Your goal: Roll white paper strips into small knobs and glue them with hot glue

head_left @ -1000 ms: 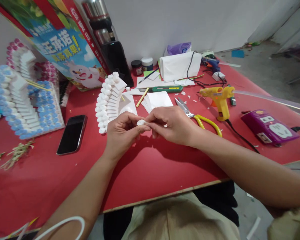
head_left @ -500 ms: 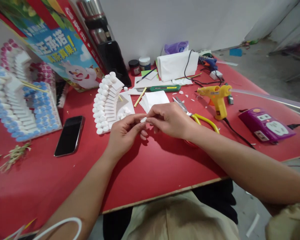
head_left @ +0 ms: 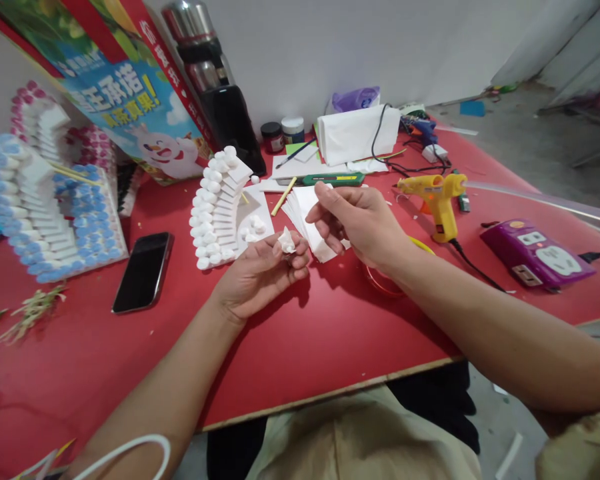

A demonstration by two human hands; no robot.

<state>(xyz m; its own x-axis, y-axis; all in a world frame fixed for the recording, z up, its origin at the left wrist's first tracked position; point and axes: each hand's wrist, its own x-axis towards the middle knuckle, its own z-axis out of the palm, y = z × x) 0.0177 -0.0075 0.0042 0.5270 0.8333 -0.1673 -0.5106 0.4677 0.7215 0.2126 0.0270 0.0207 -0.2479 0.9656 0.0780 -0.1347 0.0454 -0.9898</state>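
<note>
A small crumpled piece of white paper sticks up between the thumb and fingers of my left hand. To the right, apart from it, my right hand hovers with loosely bent, parted fingers, and I see nothing in them. Under that hand lies a fanned stack of white paper sheets, partly covered. Just beyond my left hand stands a curved white model edged with rounded white pieces, on a base holding several loose white bits. My right forearm hides most of the scissors with yellow and red handles.
A phone and a blue-and-white model are at left. Behind stand a printed box, a thermos and small jars. A green cutter, yellow glue gun and purple power socket lie rightward.
My hands have come apart. The right hand has lifted up and right with its fingers loosened, while the left keeps the white paper piece, which now shows more fully.
</note>
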